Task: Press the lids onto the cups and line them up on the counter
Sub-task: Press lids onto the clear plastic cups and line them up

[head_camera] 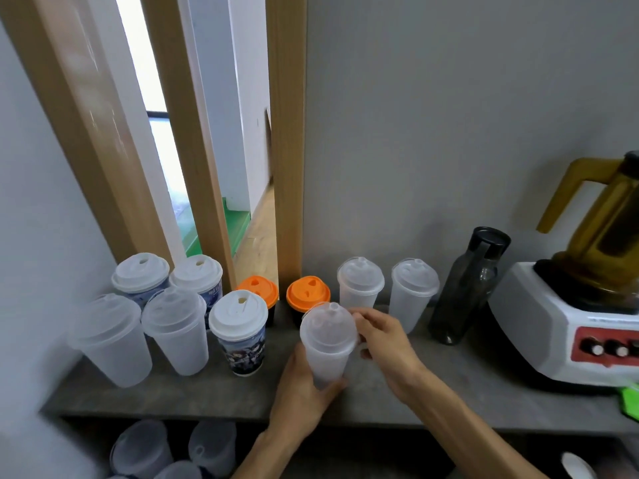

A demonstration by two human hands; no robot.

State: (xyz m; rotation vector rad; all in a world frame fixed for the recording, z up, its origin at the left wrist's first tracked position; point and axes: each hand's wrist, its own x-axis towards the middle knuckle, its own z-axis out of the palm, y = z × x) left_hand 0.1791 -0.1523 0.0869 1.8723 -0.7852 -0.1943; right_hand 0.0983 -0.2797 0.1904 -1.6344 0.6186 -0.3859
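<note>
Left hand [300,385] grips a frosted plastic cup [326,354] on the grey counter [207,395]; right hand [383,335], fingers curled, pinches its domed lid [327,321], lidded cups [359,283] just beyond.

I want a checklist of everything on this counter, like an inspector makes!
Surface: grey stone-look counter, open shelf below.
Job's things: nine lidded cups stand in loose rows; a tenth, the frosted clear plastic cup with domed lid, is being held.
Clutter: dark smoky plastic bottle; white blender with amber jug; spare frosted cups on lower shelf.
Grips: left hand grips the held cup's base; right hand pinches its lid rim.
Cables: nothing seen.
Surroundings: grey wall, wooden door frame, doorway open.
</note>
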